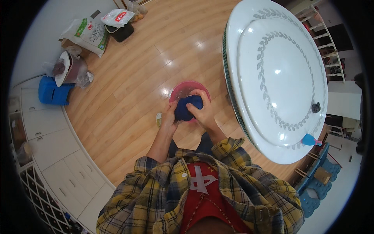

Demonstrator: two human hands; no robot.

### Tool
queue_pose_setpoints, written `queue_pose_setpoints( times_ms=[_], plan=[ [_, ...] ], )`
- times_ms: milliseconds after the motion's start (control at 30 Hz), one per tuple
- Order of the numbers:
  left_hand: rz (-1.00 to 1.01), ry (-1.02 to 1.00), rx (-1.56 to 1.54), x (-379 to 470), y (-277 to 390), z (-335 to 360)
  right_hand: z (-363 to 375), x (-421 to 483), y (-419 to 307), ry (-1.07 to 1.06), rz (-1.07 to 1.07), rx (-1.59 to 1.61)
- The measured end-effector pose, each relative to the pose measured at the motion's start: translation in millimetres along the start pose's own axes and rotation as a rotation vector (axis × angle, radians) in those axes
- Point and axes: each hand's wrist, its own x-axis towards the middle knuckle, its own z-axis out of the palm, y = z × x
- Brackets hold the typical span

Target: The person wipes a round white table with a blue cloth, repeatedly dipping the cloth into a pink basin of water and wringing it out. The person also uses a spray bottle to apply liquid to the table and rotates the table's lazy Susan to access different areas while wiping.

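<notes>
A bunched dark blue cloth [184, 108] is squeezed between both my hands, over a pink basin [190, 85] that stands on the wood floor. My left hand [169, 114] grips the cloth's left side. Around its right side and top curl the fingers of my right hand [202, 108], with the thumb pressed on the front. Water with some bubbles shows in the part of the basin that is not hidden by the cloth and my hands.
A round white table [280, 79] stands close on the right, with a blue and pink bottle-shaped item [311, 140] and a dark scrubber-like ball [316, 107] on it. White cabinets [55, 143], a blue plastic stool [54, 91], a bin [120, 32] and a white sack [87, 35] line the left.
</notes>
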Motion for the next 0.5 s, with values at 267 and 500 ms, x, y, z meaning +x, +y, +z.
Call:
queue_pose_setpoints(
  times_ms=[267, 500],
  plan=[
    [0.043, -0.206, -0.407, -10.8, 19.3, 9.7, -7.2, -8.8, -22.5, -0.027, -0.195, 0.117],
    [0.459, -0.098, -0.218, -36.9, 44.2, 63.6, -4.0, -16.1, -27.9, 0.256, 0.111, 0.694]
  ],
)
